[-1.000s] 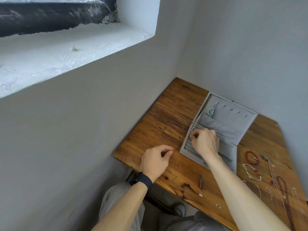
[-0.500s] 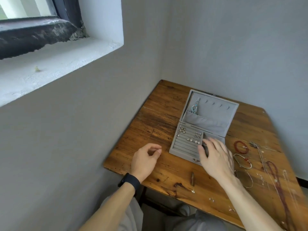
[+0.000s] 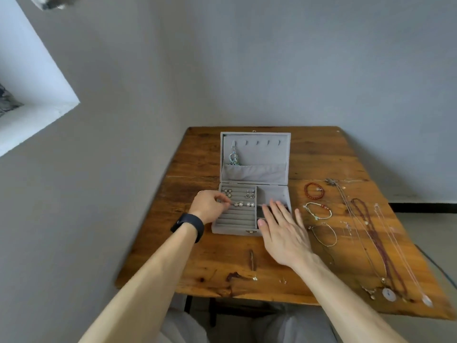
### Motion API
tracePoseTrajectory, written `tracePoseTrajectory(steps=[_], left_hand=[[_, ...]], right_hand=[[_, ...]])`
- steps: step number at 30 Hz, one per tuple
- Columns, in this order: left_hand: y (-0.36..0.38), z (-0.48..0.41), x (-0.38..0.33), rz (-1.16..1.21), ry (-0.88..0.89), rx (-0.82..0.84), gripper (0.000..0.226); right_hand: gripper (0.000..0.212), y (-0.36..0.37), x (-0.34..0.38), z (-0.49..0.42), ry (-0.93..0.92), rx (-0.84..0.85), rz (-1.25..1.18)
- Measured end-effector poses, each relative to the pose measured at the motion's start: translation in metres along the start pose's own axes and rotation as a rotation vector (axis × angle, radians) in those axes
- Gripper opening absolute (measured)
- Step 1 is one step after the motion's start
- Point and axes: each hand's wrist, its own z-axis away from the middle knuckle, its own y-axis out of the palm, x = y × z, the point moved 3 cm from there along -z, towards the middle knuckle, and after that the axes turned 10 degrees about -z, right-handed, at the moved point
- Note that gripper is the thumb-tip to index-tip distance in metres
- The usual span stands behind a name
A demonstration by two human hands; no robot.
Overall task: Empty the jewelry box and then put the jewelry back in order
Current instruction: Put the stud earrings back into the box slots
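Note:
The grey jewelry box (image 3: 282, 194) lies open in the middle of the wooden table, its lid (image 3: 262, 154) laid back. A blue-green pendant (image 3: 233, 158) hangs from a hook in the lid. Several earrings (image 3: 243, 204) sit in the ring rolls on the left. My left hand (image 3: 209, 206) hovers over the left end of those rolls, fingertips pinched on a small silver piece (image 3: 219, 200). My right hand (image 3: 284, 231) is flat with fingers spread over the box's right compartments, hiding most of them.
Right of the box lie a red bead bracelet (image 3: 314, 190), a white bracelet (image 3: 317, 211), a thin bracelet (image 3: 325, 234) and several long necklaces (image 3: 373, 233). Two tiny earrings (image 3: 254, 278) rest near the table's front edge (image 3: 222, 293). Walls close the left and back.
The view swung right to face the box. My left hand moved from the table onto the ring rolls. My right hand left the rolls and opened over the right compartments.

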Motion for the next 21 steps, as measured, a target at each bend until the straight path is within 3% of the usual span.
tracePoseTrajectory(steps=[4,11,17,21], left_hand=[[0.002,-0.016,0.003,-0.122,-0.055,0.039,0.008],[0.003,-0.019,0.005,-0.125,-0.07,0.018,0.008],[0.013,-0.007,0.007,-0.062,-0.043,-0.127,0.005],[0.018,0.003,0.007,-0.197,-0.005,-0.22,0.007]], right_hand=[[0.066,0.001,0.0,0.0,-0.006,-0.024,-0.014],[0.067,0.003,-0.002,0.0,-0.029,-0.066,-0.031],[0.067,0.004,-0.001,0.0,-0.031,-0.072,-0.027],[0.066,0.003,-0.001,0.001,-0.035,-0.07,-0.027]])
